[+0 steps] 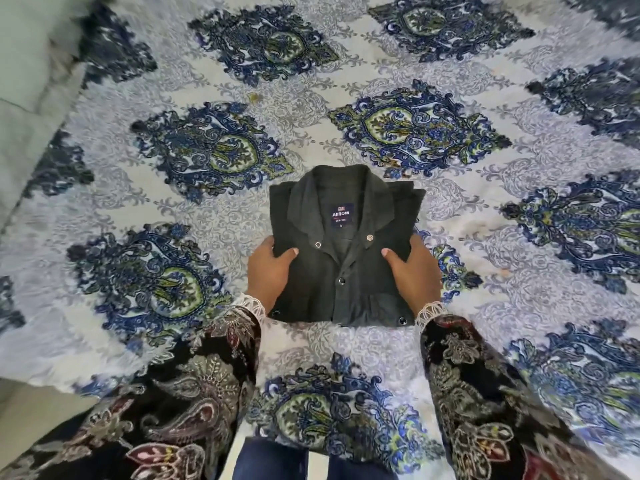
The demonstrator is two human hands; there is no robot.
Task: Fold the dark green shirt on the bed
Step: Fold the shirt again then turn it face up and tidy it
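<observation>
The dark green shirt (343,271) lies folded into a compact rectangle in the middle of the bed, collar away from me, a blue label showing inside the collar and snap buttons down the front. My left hand (268,275) grips the shirt's left edge, thumb on top and fingers tucked under. My right hand (414,275) grips the right edge the same way. Both hands wear patterned sleeves with white lace cuffs.
The bedspread (207,209) is pale with large blue and green ornamental medallions and spreads out on all sides of the shirt. A pale green pillow or cushion (31,57) lies at the far left. The bed's near edge is at bottom left.
</observation>
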